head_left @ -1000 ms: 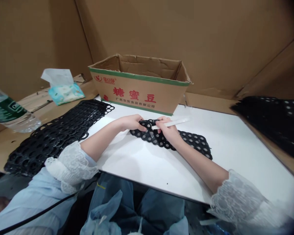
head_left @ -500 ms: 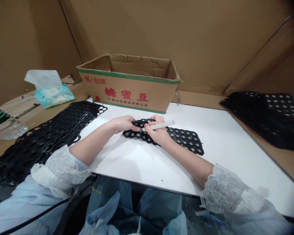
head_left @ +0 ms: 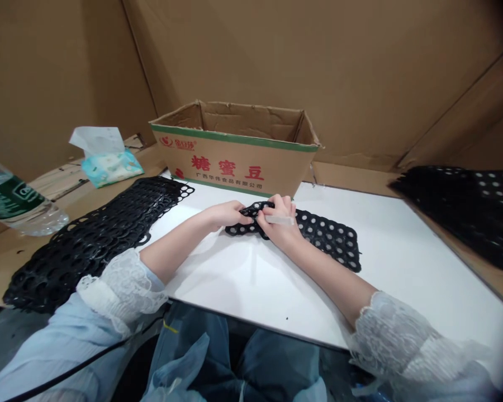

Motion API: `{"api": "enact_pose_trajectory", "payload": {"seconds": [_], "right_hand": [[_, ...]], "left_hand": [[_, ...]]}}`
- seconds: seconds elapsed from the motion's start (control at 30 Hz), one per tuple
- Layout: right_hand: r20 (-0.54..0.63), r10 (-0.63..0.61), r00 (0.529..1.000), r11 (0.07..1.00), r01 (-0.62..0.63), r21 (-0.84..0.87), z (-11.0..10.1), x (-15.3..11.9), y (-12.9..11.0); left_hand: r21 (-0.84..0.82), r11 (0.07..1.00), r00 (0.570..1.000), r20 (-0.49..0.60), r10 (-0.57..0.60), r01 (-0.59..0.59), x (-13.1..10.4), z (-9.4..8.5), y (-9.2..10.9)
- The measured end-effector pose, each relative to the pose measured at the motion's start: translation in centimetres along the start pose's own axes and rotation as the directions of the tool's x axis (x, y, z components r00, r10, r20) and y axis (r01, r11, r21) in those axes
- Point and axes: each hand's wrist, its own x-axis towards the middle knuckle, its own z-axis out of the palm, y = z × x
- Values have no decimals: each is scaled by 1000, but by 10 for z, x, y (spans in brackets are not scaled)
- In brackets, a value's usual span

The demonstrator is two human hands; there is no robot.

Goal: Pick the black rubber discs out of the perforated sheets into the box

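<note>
A black perforated rubber strip (head_left: 329,237) with pale round spots in its holes lies across the white board, its left part raised and bent. My left hand (head_left: 229,215) pinches that raised left end between thumb and fingers. In my right hand (head_left: 283,223) is a whitish, semi-transparent stick-shaped tool (head_left: 280,220), its outer end pointing right. The tool's working end meets the strip near my left thumb, hidden by my fingers. Some fingers of my right hand also rest on the strip's upper edge.
An open cardboard box (head_left: 235,162) stands behind my hands. Black ring mats (head_left: 96,234) are stacked at left, near a water bottle (head_left: 20,201) and a tissue pack (head_left: 111,166). More black mats (head_left: 465,212) lie at right. The white board (head_left: 218,273) lies beneath my hands.
The view has shifted, so everything sits further right and slightly lower. The tool has turned to lie flatter in my right hand, and that hand's fingers have bunched up higher.
</note>
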Motion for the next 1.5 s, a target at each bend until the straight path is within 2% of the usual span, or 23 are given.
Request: {"api": "enact_pose_trajectory", "payload": {"seconds": [0.07,0.17,0.27,0.33,0.43,0.47,0.53,0.6,0.63,0.7,0.8,0.87,1.07,1.23,1.4,1.5], "right_hand": [[43,71,997,995,-74,63,-2,2,-1],[260,190,947,946,-247,208,-7,0,-2],[378,164,911,910,-288,299,-11,-4,-2],[383,147,912,905,-280,319,-12,-6,-1],[353,163,922,891,-291,348,-14,-9,-3],[289,182,940,885,-285,369,-15,-10,-4],[74,216,974,884,-227,409,-18,-12,-8],[-112,211,971,891,-143,431,-22,-16,-14],[-118,192,974,884,-120,452,-22,-17,-17],[23,179,984,844,-165,511,-21,-20,-21],[270,249,930,755,-361,548,-13,-23,-21],[317,299,900,717,-431,548,-9,-23,-20],[356,349,867,670,-496,552,-9,-22,-20],[320,321,891,716,-450,534,-6,-25,-22],[178,197,964,871,-256,420,4,-25,-22],[169,179,969,904,-230,361,10,-24,-20]], "left_hand": [[-70,998,991,134,18,-8,0,-6,-1],[-132,991,969,245,15,18,-1,-11,-4],[-163,985,952,307,-5,58,-1,-13,-7],[-172,982,939,344,-13,76,-1,-13,-7],[-138,990,922,386,17,40,-3,-16,-6],[-112,994,917,397,30,16,-4,-17,-5],[-46,999,912,409,42,-26,-5,-19,-5],[1,999,919,392,37,-41,-6,-20,-4],[16,999,923,383,32,-42,-7,-20,-4],[31,999,927,375,25,-40,-8,-18,-3],[51,998,929,370,18,-39,-9,-15,-1],[55,998,935,355,16,-38,-9,-14,0],[-13,1000,943,332,-22,27,-9,-11,0],[-91,994,956,293,-29,58,-9,-8,-1],[-9,999,989,142,-47,49,-9,0,-4],[18,999,995,92,-36,35,-10,1,-4]]}}
